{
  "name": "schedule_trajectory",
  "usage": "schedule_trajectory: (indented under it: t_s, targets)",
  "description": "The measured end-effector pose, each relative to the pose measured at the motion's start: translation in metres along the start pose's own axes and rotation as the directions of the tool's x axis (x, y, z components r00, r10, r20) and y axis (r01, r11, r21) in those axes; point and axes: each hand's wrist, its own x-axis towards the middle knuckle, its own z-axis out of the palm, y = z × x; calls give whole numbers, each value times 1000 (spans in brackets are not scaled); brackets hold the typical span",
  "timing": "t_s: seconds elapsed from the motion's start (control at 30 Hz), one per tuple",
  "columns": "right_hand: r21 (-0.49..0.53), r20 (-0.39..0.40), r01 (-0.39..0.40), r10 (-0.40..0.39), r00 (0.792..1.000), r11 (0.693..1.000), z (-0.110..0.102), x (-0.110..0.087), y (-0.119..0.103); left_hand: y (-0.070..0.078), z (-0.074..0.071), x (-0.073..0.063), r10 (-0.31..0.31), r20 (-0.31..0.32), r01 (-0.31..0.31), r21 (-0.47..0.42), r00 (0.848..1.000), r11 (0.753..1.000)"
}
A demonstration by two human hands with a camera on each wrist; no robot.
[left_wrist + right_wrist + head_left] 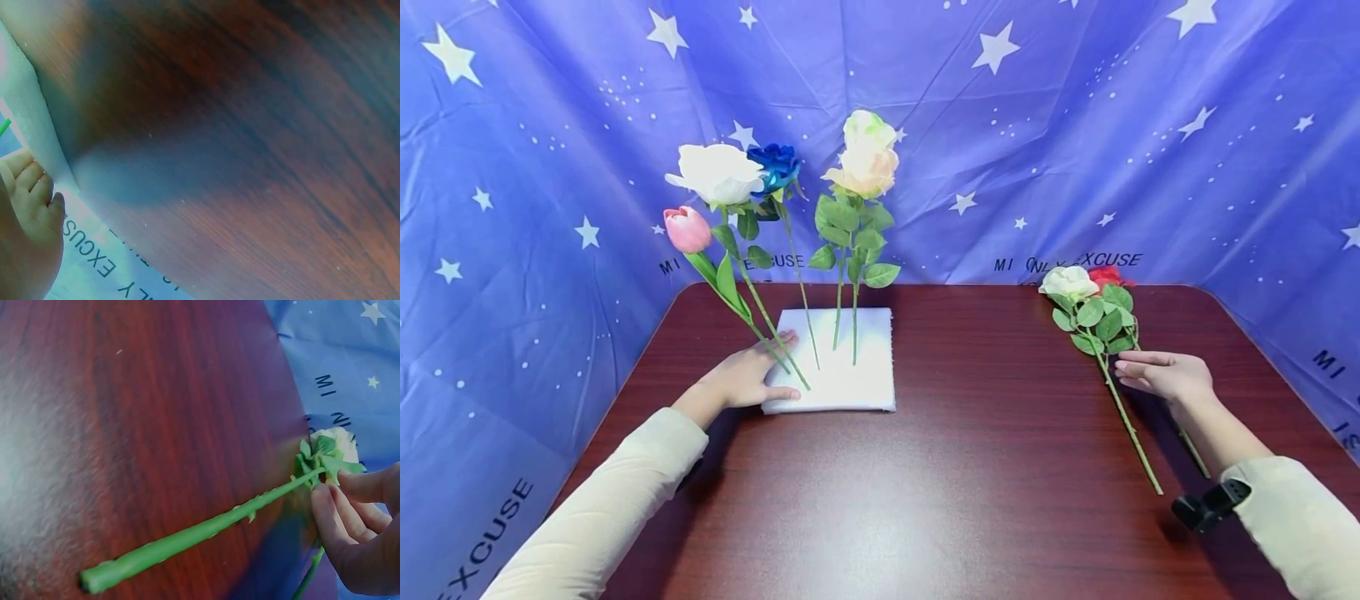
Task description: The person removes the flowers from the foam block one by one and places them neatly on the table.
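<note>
My left hand [741, 379] rests on the left side of a white foam block [872, 387], thumb and fingers spread over its top. Upright in the foam stand a pink tulip [687, 230], a large white flower [718, 173], a blue rose [775, 168], a peach rose [865, 171] and a pale green-white rose [867, 127]. My right hand [1168, 375] is beside the stem of a white rose [1067, 283] lying on the table. In the right wrist view, thumb and fingertips are parted close to that stem [206, 530], just below the leaves.
A red rose [1108, 277] lies beside the white one, its stem partly under my right hand. The dark red wooden table [977, 467] ends at a blue star-patterned cloth [970, 150] behind and at the sides.
</note>
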Motion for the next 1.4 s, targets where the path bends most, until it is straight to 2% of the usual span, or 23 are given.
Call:
schedule_trajectory:
  t_s: [0.13,0.2,0.4,0.47,0.6,0.63,0.8,0.97,1.03,1.13,1.2,1.27,1.4]
  targets:
    - [47,-18,-3,4,1000,999,0,4,-3,1,-1,0,3,-7,-3,19,1000,1000]
    - [25,0,11,-11,1000,1000,8,1,-9,1,0,0,3,-10,-3,28,1000,1000]
    - [-5,58,56,-55,997,998,49,-16,-28,1,2,0,5,-15,-4,28,1000,1000]
    - [40,79,54,-57,995,998,63,-18,-34,0,3,0,3,-18,-3,23,1000,1000]
    - [40,115,53,-57,992,998,91,-22,-42,1,5,-1,20,-30,-20,8,999,1000]
    - [53,119,50,-56,991,997,97,-21,-43,1,5,-1,22,-32,-22,7,999,1000]
    - [-4,130,66,-65,989,998,130,-15,-48,1,4,-1,18,-41,-17,25,999,1000]
    - [-51,155,131,-122,980,990,164,-4,-48,1,2,0,12,-24,-11,25,1000,1000]
    - [20,190,170,-171,967,985,172,9,-38,2,2,0,12,-13,-11,24,1000,1000]
    - [33,190,204,-206,960,978,190,16,-35,2,2,0,6,-3,-6,25,1000,1000]
    - [21,180,222,-222,958,975,203,18,-35,2,2,1,-1,2,0,31,1000,1000]
    - [-60,148,220,-209,967,974,221,9,-44,2,1,1,-6,5,5,36,1000,999]
    - [-150,146,245,-223,964,958,243,10,-47,2,0,1,-3,8,3,42,1000,999]
